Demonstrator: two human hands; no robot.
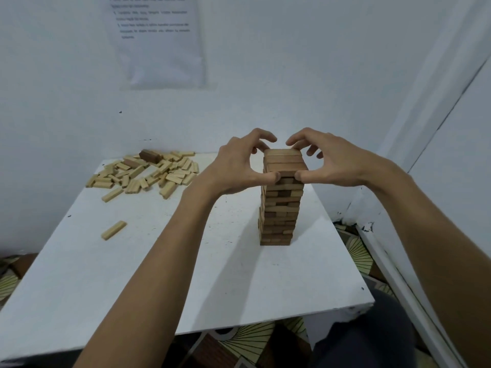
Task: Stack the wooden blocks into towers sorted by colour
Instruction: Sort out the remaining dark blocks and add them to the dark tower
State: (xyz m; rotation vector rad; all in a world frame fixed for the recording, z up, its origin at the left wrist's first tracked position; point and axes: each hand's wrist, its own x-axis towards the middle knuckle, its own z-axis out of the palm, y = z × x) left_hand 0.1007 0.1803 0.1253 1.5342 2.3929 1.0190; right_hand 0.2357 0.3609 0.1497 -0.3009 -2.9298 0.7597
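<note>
The brown tower (280, 208) is pinched at its top by left hand (236, 168) and right hand (337, 163). Judged light, stiff and loosely stacked, it is best squeezed on opposite faces.

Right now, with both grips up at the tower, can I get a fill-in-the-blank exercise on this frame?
1. The left grip and right grip both hold the tower at its ____.
2. The pile of loose light blocks lies to the tower's ____.
3. The colour of the table is ____.
Missing words: top; left; white.
</note>
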